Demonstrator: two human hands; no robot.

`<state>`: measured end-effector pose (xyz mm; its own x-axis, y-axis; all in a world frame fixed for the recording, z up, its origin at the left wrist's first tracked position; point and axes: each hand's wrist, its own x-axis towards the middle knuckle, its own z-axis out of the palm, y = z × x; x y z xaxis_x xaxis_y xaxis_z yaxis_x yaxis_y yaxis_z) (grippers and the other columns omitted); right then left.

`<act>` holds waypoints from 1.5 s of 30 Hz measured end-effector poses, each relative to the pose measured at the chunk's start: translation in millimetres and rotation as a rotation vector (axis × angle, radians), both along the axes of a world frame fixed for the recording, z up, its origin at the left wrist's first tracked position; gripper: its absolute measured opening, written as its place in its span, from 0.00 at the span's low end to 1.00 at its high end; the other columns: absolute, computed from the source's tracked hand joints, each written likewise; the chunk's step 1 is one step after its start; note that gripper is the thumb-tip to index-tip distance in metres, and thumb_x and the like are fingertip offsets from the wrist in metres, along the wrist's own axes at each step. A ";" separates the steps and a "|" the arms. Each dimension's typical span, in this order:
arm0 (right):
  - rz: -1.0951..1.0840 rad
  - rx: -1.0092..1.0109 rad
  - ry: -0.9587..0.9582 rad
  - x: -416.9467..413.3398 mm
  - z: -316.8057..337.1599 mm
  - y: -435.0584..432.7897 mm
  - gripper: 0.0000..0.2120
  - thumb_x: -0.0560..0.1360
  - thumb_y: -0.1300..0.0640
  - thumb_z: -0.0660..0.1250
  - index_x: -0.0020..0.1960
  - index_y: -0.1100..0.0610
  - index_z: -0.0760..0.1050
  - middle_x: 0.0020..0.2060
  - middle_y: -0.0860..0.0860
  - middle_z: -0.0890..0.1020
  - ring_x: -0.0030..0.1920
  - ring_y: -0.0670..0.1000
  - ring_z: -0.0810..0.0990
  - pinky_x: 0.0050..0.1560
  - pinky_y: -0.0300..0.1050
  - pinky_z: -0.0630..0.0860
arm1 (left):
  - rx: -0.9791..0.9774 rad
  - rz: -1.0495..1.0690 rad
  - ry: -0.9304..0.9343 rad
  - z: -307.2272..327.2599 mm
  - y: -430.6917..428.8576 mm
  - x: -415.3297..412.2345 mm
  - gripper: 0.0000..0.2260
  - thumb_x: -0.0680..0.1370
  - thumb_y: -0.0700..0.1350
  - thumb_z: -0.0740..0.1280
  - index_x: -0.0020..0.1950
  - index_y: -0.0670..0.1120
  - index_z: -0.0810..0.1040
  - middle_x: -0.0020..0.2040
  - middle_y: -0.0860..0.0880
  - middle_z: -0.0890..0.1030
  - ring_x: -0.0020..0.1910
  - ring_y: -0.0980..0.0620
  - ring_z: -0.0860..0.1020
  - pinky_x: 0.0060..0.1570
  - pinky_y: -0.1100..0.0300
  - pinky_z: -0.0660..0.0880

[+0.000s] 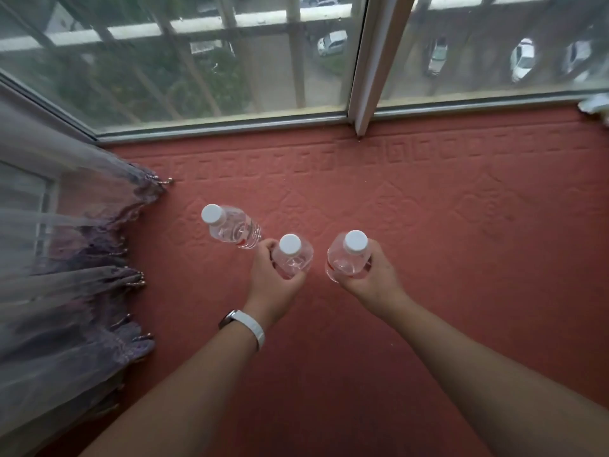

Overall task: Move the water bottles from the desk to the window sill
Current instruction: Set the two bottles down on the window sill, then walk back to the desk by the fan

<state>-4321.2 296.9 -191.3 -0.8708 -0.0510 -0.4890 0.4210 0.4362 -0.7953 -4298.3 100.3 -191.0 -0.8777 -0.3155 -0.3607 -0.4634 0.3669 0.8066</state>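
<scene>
Three clear water bottles with white caps are over the red patterned window sill [428, 209]. The left bottle [234, 229] stands alone on the sill, with no hand on it. My left hand [273, 278], with a white watch on the wrist, is wrapped around the middle bottle [291, 257]. My right hand [369, 275] grips the right bottle [349, 257]. Both held bottles are upright; their bases are hidden by my fingers, so I cannot tell whether they touch the sill.
A grey-purple sheer curtain [72, 275] with beaded trim hangs along the left side. The window glass and its metal frame [359, 94] run along the far edge of the sill. A white object [598, 107] lies at the far right corner.
</scene>
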 end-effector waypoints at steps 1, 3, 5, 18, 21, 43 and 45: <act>0.012 0.016 -0.005 0.5 -3.2 -0.8 0.27 0.64 0.51 0.80 0.58 0.42 0.71 0.48 0.41 0.82 0.49 0.42 0.82 0.51 0.41 0.78 | -0.018 -0.014 -0.005 -1.9 -0.4 1.7 0.28 0.65 0.43 0.79 0.58 0.54 0.67 0.54 0.52 0.76 0.52 0.53 0.78 0.57 0.54 0.76; 0.050 0.042 -0.009 3.1 -10.6 -1.4 0.26 0.63 0.45 0.78 0.57 0.40 0.70 0.48 0.42 0.82 0.50 0.46 0.82 0.52 0.51 0.79 | -0.048 -0.031 -0.009 -3.6 -1.0 6.3 0.28 0.65 0.43 0.78 0.59 0.51 0.67 0.54 0.50 0.76 0.52 0.50 0.77 0.57 0.49 0.76; 0.071 0.066 -0.002 4.8 -15.5 -2.2 0.26 0.63 0.41 0.76 0.57 0.41 0.70 0.48 0.44 0.82 0.49 0.49 0.82 0.51 0.56 0.79 | -0.067 -0.027 -0.012 -5.1 -2.5 11.0 0.29 0.64 0.45 0.77 0.59 0.52 0.67 0.54 0.48 0.76 0.51 0.48 0.78 0.56 0.46 0.76; 0.156 0.134 0.045 13.9 9.5 4.7 0.34 0.61 0.50 0.79 0.63 0.44 0.68 0.56 0.45 0.79 0.56 0.48 0.79 0.58 0.49 0.76 | -0.012 -0.049 -0.046 12.1 -9.5 26.1 0.33 0.63 0.51 0.80 0.62 0.60 0.67 0.61 0.55 0.77 0.61 0.56 0.76 0.64 0.51 0.73; 0.185 0.168 0.064 18.7 27.5 10.8 0.38 0.62 0.53 0.81 0.68 0.50 0.68 0.61 0.47 0.77 0.61 0.48 0.76 0.63 0.47 0.73 | -0.005 -0.058 -0.005 31.3 -10.5 35.4 0.34 0.65 0.51 0.79 0.65 0.60 0.65 0.63 0.55 0.74 0.64 0.56 0.73 0.65 0.56 0.69; 0.303 0.704 0.402 172.8 236.6 63.2 0.23 0.76 0.43 0.63 0.68 0.52 0.71 0.66 0.48 0.73 0.66 0.52 0.71 0.62 0.45 0.70 | -0.465 -0.490 0.258 245.6 -4.3 165.3 0.25 0.69 0.62 0.64 0.63 0.52 0.77 0.59 0.53 0.80 0.58 0.51 0.78 0.56 0.57 0.73; 0.285 0.760 0.391 191.2 245.3 73.8 0.23 0.76 0.42 0.62 0.68 0.52 0.71 0.66 0.49 0.73 0.66 0.52 0.71 0.62 0.45 0.69 | -0.533 -0.561 0.273 254.8 9.2 171.8 0.24 0.70 0.60 0.65 0.64 0.53 0.75 0.60 0.54 0.78 0.58 0.50 0.77 0.55 0.55 0.74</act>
<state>-4130.0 370.7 53.9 -0.9859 -0.0739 -0.1501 -0.0234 0.9493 -0.3136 -4126.4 109.5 63.7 -0.9911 0.1278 -0.0367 0.0907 0.8517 0.5162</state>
